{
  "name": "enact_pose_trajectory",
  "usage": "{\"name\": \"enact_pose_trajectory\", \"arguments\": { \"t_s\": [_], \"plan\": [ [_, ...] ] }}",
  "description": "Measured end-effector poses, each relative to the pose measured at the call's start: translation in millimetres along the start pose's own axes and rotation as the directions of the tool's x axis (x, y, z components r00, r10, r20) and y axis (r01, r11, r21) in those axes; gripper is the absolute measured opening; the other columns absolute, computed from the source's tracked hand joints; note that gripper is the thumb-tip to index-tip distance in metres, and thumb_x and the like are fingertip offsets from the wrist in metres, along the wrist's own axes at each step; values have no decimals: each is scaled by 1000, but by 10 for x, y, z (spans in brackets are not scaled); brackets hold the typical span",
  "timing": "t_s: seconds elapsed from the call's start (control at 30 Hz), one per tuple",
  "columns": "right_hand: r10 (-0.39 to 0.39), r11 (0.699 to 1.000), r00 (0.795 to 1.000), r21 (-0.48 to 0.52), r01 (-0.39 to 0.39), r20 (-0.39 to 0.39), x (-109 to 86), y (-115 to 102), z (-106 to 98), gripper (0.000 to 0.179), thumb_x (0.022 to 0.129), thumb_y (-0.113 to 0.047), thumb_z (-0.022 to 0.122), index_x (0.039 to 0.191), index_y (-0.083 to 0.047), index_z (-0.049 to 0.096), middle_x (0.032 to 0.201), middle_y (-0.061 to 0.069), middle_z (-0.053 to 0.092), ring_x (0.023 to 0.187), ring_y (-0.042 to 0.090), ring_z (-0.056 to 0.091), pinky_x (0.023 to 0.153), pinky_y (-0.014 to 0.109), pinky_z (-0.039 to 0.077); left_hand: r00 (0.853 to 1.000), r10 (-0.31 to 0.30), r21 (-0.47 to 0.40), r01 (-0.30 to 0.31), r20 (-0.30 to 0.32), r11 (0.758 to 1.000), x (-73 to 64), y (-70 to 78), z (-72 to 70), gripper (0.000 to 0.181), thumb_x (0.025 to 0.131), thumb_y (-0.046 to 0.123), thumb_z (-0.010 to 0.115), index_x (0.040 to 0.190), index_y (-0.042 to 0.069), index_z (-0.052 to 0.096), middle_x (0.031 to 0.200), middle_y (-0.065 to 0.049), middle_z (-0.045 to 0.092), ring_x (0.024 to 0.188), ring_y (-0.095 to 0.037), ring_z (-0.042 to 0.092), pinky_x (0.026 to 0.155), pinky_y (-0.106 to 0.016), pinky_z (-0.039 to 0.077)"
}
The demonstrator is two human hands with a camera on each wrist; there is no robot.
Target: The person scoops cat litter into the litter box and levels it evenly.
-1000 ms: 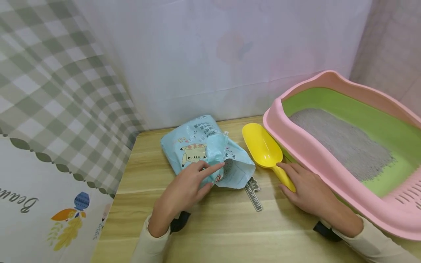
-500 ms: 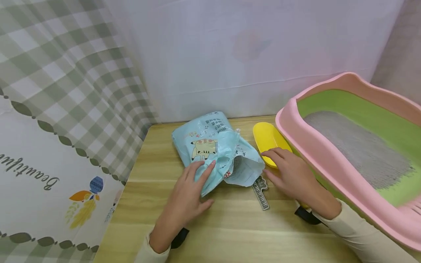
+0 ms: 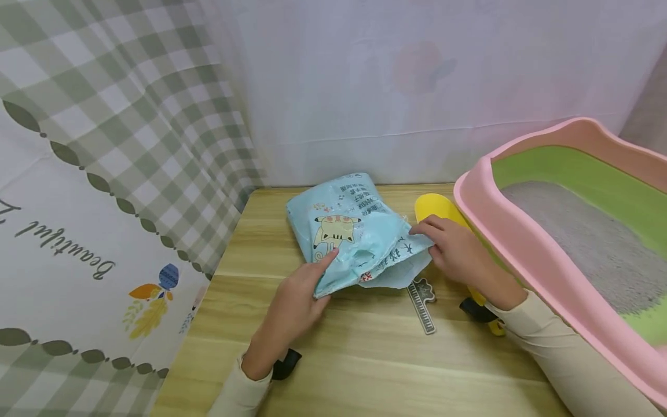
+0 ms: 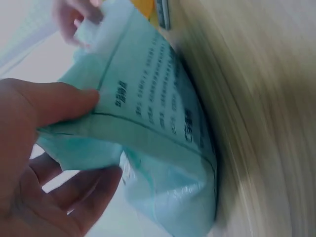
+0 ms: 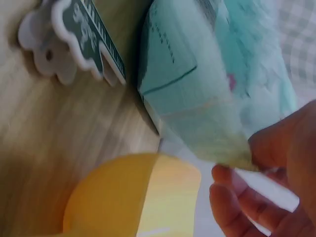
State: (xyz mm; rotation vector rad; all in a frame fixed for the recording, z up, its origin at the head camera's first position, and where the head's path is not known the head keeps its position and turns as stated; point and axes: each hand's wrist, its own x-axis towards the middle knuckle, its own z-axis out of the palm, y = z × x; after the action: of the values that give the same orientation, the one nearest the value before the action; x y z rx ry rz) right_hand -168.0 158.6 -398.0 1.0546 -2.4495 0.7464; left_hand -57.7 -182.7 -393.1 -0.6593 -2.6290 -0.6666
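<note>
The light blue cat litter bag, printed with a cartoon cat, lies on the wooden table with its torn mouth toward me. My left hand pinches one corner of the mouth, thumb over the printed face in the left wrist view, where the bag folds down below the fingers. At the opposite corner, my right hand pinches the bag's edge between thumb and fingers. Between the hands the opening is stretched into a narrow slot, its inside mostly hidden. Behind the right hand lies a yellow scoop, its handle partly covered.
A pink and green litter box holding grey litter stands at the right. A small piano-key-patterned clip lies in front of the bag on the table. Checked cloth hangs at the left.
My right hand has let go of the scoop's handle, moved left and taken the bag's corner. My left hand now grips the other corner. The bag's mouth has been drawn flatter.
</note>
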Motion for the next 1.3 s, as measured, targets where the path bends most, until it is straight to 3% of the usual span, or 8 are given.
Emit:
{"name": "enact_pose_trajectory", "arguments": {
  "t_s": [0.27, 0.43, 0.53, 0.63, 0.8, 1.03, 1.2, 1.3],
  "plan": [
    [-133, 981, 988, 152, 120, 80, 32, 133, -25, 46, 90, 17, 56, 118, -9, 82, 134, 8, 76, 111, 34, 71, 86, 47, 54, 999, -25, -89, 28, 30, 996, -66, -157, -118, 27, 100, 9, 82, 126, 9, 77, 131, -6, 71, 116, -23, 73, 94, -46, 61],
    [-104, 952, 967, 305, 30, 231, 65, 187, -109, 33, 102, -3, 69, 134, -6, 77, 141, 8, 73, 129, 36, 67, 103, 56, 51, 998, -55, -93, 56, 16, 994, -49, -187, -137, 17, 102, 7, 77, 118, 3, 79, 142, -9, 64, 125, -28, 66, 101, -48, 57],
    [-76, 949, 950, 315, -25, 304, 83, 168, -150, 49, 94, -16, 87, 141, -8, 73, 144, 10, 70, 134, 39, 64, 108, 62, 50, 998, -65, -73, 65, 3, 995, -32, -207, -135, 20, 102, 4, 76, 122, -1, 77, 136, -11, 67, 126, -31, 65, 104, -51, 55],
    [-78, 959, 950, 282, -11, 302, 103, 147, -144, 53, 87, -9, 93, 137, -7, 74, 138, 11, 73, 127, 39, 66, 105, 62, 52, 997, -74, -67, 74, 13, 995, -24, -226, -137, 32, 104, 3, 74, 135, -1, 71, 134, -13, 71, 123, -31, 69, 102, -51, 57],
    [-77, 979, 979, 200, 39, 187, 171, 136, -68, 16, 97, 2, 79, 111, -5, 80, 106, 5, 78, 98, 30, 70, 89, 52, 57, 998, -58, -67, 60, 30, 996, -4, -241, -146, 53, 104, 1, 73, 154, 9, 61, 142, -15, 71, 117, -29, 74, 96, -49, 61],
    [71, 990, 982, 109, -91, 174, 344, 99, 17, 10, 108, -7, 66, 101, -7, 73, 79, -1, 61, 74, 23, 55, 74, 44, 46, 1000, -16, 25, 16, -20, 1000, 82, -263, -130, 26, 102, -6, 72, 124, 7, 78, 119, -13, 69, 82, -22, 67, 70, -37, 58],
    [189, 970, 961, 111, -215, 204, 498, 108, 57, 14, 110, -9, 64, 105, -2, 75, 85, 6, 71, 74, 27, 59, 74, 44, 47, 997, -38, 47, 41, -62, 998, 215, -281, -107, 14, 103, -6, 68, 112, -2, 79, 137, -17, 66, 112, -35, 68, 92, -47, 59],
    [224, 957, 949, 134, -257, 222, 561, 112, 58, 15, 110, -9, 64, 107, -1, 77, 89, 7, 74, 77, 28, 60, 75, 44, 48, 997, -56, 68, 60, -48, 996, 273, -283, -107, 14, 104, -6, 65, 111, -3, 77, 132, -15, 69, 114, -36, 69, 94, -50, 58]
  ]
}}
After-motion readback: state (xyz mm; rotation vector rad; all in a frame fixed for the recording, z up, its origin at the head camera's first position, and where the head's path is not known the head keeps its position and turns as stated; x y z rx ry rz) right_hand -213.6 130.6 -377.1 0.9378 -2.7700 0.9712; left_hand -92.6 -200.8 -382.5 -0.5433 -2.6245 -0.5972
